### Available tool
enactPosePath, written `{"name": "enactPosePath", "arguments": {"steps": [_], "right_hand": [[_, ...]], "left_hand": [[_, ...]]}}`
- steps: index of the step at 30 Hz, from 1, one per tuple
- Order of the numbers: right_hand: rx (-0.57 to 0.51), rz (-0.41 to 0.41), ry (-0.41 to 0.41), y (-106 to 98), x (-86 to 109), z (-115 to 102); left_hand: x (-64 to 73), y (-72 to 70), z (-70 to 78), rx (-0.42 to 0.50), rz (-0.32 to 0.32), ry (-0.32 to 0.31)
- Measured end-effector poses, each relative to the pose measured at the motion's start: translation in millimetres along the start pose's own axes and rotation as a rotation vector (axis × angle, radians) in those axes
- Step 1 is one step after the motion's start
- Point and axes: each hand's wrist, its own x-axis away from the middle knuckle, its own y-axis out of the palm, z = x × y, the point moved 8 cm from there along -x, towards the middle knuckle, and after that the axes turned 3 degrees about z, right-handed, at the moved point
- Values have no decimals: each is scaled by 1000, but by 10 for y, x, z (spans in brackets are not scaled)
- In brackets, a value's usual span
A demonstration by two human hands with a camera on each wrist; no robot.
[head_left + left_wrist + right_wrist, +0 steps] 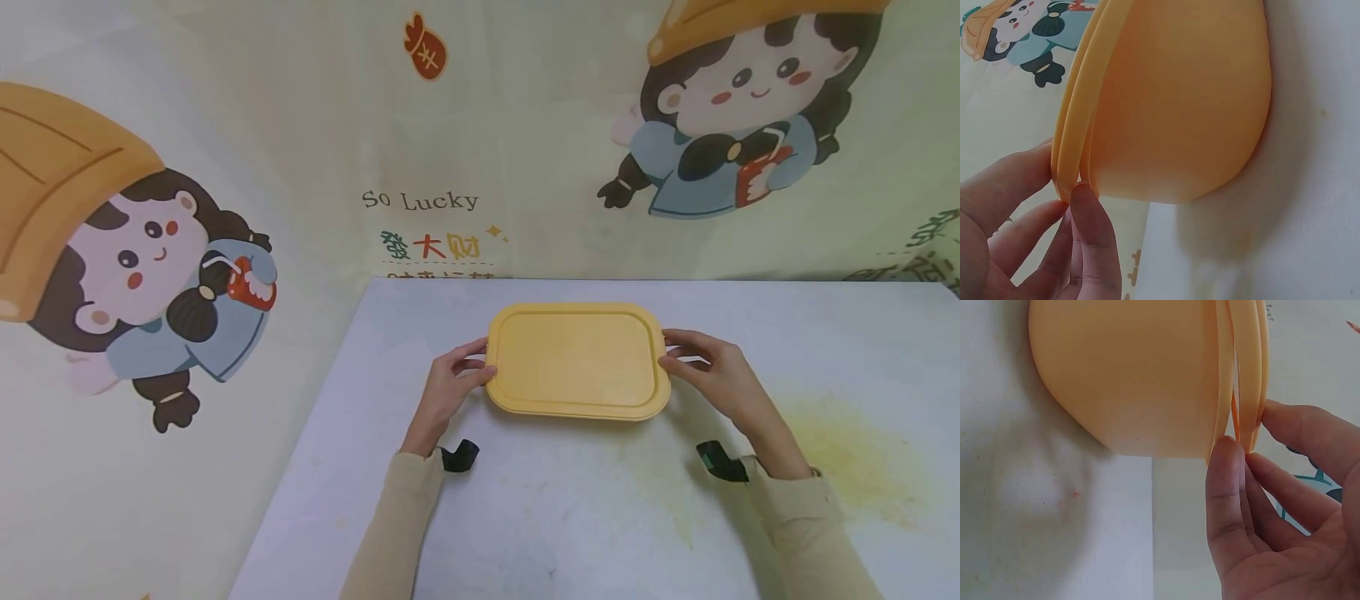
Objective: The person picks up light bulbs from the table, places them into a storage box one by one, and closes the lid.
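Note:
A yellow rectangular lid (577, 358) with rounded corners tops a yellow plastic box (1185, 106) near the far side of the table. At its left end, my left hand (448, 390) pinches the lid's rim between thumb and fingers. My right hand (716, 379) pinches the rim at the opposite end, its thumb tip in under the edge. In the right wrist view a narrow gap shows between the lid's edge (1250, 375) and the box's rim (1222, 381). The inside of the box is hidden.
The white tabletop (570, 508) carries a yellowish stain (847, 458) to the right. A cloth backdrop (540, 167) with cartoon figures and lettering hangs behind and to the left. Black wrist mounts (461, 456) jut inward from both sleeves.

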Motion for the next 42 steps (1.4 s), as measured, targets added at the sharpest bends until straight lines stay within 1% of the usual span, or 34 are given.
{"name": "enactPosePath", "arguments": {"steps": [10, 17, 24, 28, 31, 39, 42], "right_hand": [[18, 7, 20, -19, -17, 23], [25, 13, 36, -28, -18, 67], [35, 0, 61, -24, -8, 115], [44, -17, 90, -15, 0, 170], [41, -30, 112, -4, 5, 204], [25, -28, 117, 13, 18, 219], [23, -29, 115, 20, 29, 218]], "left_hand": [[-40, 22, 3, -1, 25, -8], [-67, 28, -21, -18, 24, -17], [-84, 42, -58, 4, 22, -30], [-176, 36, -251, 21, 45, -26], [-234, 25, -381, 16, 62, -12], [-220, 39, -351, -30, 44, 26], [-216, 42, -359, -31, 44, 24]]}}
